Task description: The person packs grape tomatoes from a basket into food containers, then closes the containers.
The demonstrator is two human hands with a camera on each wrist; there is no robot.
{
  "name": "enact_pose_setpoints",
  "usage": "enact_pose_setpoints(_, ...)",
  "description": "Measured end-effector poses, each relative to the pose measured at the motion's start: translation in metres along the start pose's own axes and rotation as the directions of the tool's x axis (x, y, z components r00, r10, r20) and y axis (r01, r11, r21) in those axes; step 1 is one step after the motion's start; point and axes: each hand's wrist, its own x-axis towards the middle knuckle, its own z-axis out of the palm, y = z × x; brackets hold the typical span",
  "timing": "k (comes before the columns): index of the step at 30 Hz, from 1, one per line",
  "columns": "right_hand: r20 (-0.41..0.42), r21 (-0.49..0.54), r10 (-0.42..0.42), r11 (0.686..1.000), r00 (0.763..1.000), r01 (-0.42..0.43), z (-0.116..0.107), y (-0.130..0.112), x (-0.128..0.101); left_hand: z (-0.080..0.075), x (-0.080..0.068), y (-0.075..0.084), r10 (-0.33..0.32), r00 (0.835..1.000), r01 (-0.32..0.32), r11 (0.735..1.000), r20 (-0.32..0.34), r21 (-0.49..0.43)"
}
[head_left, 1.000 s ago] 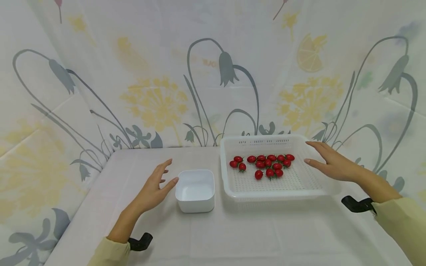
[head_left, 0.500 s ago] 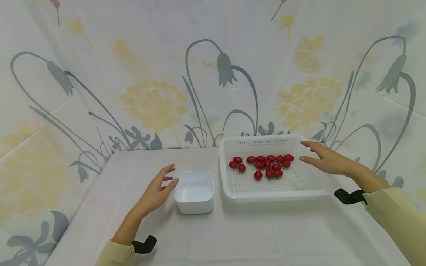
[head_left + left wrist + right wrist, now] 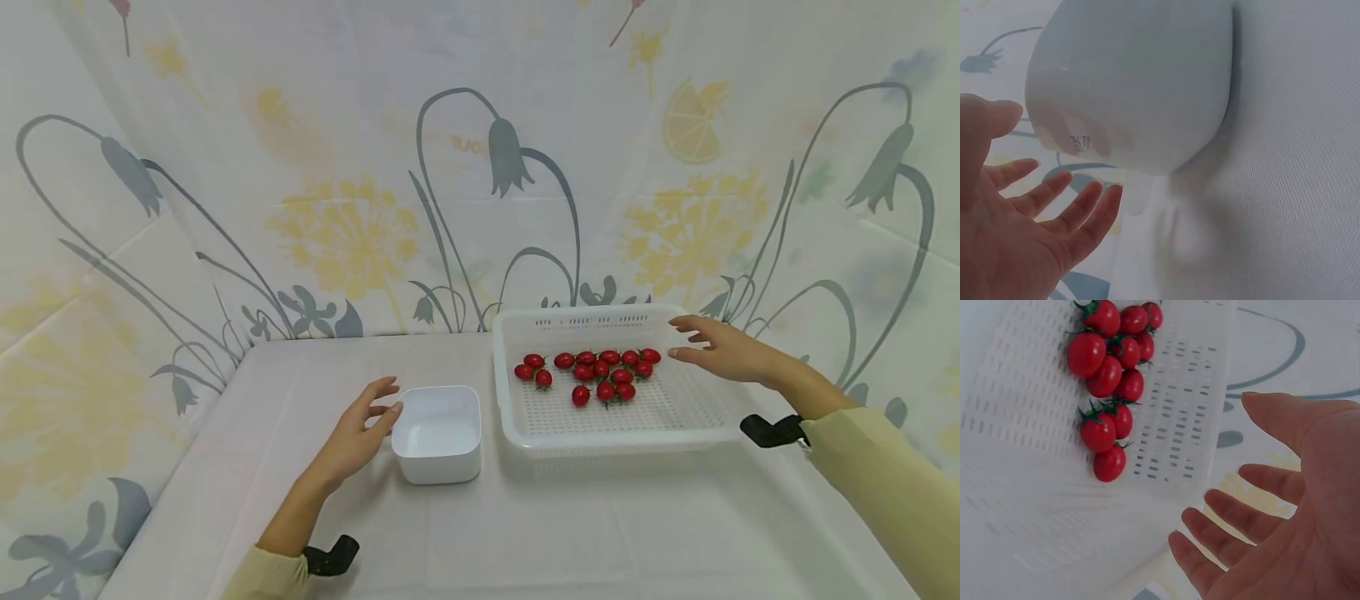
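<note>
My left hand [image 3: 358,435] hovers with relaxed, spread fingers at the left side of a small white square box [image 3: 437,467]. In the left wrist view the thumb and fingers stand apart, close to the glossy wall of the box [image 3: 1135,81], with nothing between them. Over the right end of a white perforated plastic basket [image 3: 510,408] is my right hand [image 3: 723,350], its fingers loosely extended and holding nothing. Several red cherry tomatoes [image 3: 583,372] with green stems lie on the basket floor. The right wrist view shows the tomatoes [image 3: 1104,376] beyond the spread fingers [image 3: 1229,531].
A white cloth [image 3: 525,533] covers the table under the box and basket. Behind it hangs a pale curtain [image 3: 360,125] printed with grey and yellow flowers. The basket stands just right of the box, with a narrow gap between.
My right hand has drifted left, further over the basket's right end. My left hand has shifted slightly right and down, nearer the box. The tomatoes, box and basket stay put.
</note>
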Motion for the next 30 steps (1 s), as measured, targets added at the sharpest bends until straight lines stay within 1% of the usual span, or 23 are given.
enact_pose_setpoints(7, 0.009, 0.013, 0.016, 1.000, 1.000, -0.016, 0.002, -0.002, 0.007, 0.002, 0.000, -0.001, -0.025, 1.000, 0.025, 0.999, 0.005, -0.046)
enact_pose_setpoints(17, 0.064, 0.074, 0.030, 0.997, 0.997, -0.034, 0.009, -0.003, 0.021, 0.007, 0.001, -0.004, -0.042, 0.999, 0.042, 0.994, 0.000, -0.103)
enact_pose_setpoints(21, 0.091, 0.086, 0.040, 0.995, 0.995, -0.048, 0.012, -0.002, 0.027, 0.008, 0.001, -0.005, -0.057, 0.998, 0.057, 0.993, 0.003, -0.105)
enact_pose_setpoints(25, 0.127, 0.122, 0.049, 0.990, 0.991, -0.064, 0.014, 0.001, 0.033, 0.008, 0.000, -0.005, -0.062, 0.998, 0.062, 0.993, 0.001, -0.105)
enact_pose_setpoints(30, 0.156, 0.171, 0.025, 0.984, 0.988, -0.051, 0.019, 0.007, 0.043, 0.009, 0.000, -0.005, -0.067, 0.998, 0.067, 0.991, 0.003, -0.118)
